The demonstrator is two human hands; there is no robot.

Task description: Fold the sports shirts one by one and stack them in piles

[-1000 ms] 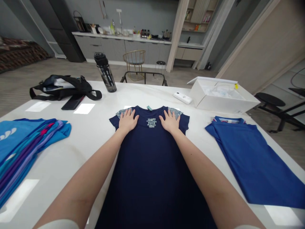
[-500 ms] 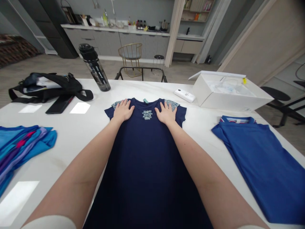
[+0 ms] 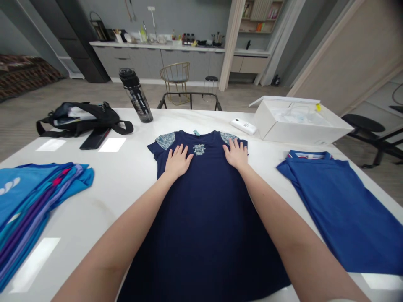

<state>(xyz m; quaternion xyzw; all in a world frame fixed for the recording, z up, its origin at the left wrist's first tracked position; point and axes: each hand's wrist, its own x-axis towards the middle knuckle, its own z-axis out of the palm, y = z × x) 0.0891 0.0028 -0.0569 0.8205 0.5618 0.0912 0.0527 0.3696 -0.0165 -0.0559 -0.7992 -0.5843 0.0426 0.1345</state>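
Note:
A dark navy garment [image 3: 204, 218] with patterned shoulder patches and short sleeves lies spread out on the white table [image 3: 126, 180], its neckline away from me. My left hand [image 3: 179, 161] rests flat on its upper left chest, just below the patterned shoulder, fingers apart. On the upper right, near the other shoulder patch, my right hand [image 3: 236, 153] lies palm down with spread fingers. Neither hand grips the cloth. Between them a small patterned patch [image 3: 199, 149] shows on the chest.
Folded blue and purple clothes [image 3: 40, 188] lie at left, a folded blue shirt [image 3: 343, 209] at right. Along the far side are a black bag [image 3: 82, 119], a phone [image 3: 94, 138], a bottle [image 3: 138, 98], a white device [image 3: 243, 126] and an open white box [image 3: 292, 126].
My left hand has slid down and inward from the left shoulder, uncovering its patterned patch. My right hand has shifted outward on the right shoulder. The camera view has shifted slightly.

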